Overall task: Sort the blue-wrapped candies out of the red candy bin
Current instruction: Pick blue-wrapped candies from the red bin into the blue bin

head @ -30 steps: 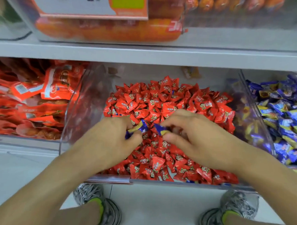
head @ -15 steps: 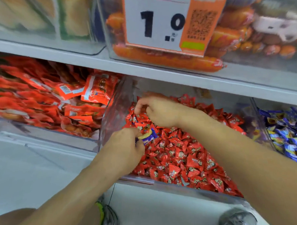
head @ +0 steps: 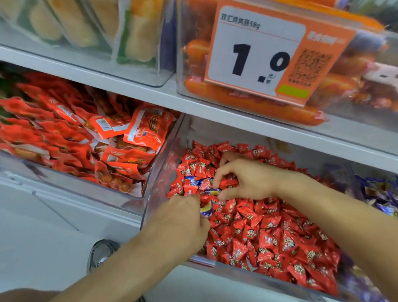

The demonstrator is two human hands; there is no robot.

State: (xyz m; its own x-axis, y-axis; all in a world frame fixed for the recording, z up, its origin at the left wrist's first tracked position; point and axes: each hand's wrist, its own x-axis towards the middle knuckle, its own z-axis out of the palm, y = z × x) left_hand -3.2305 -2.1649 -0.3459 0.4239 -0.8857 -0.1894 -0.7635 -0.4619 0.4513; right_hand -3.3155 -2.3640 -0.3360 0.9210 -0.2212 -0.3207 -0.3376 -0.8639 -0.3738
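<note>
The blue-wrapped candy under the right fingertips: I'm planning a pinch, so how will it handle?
The blue-wrapped candy looks small, so probably light. Its glossy wrapper may slip and crinkle. Loose red candies around it will likely shift.

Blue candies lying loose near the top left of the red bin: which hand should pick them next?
Right. The right hand hovers over the loose blue candies, fingers curled toward one; the left hand already holds a blue-wrapped candy.
</note>
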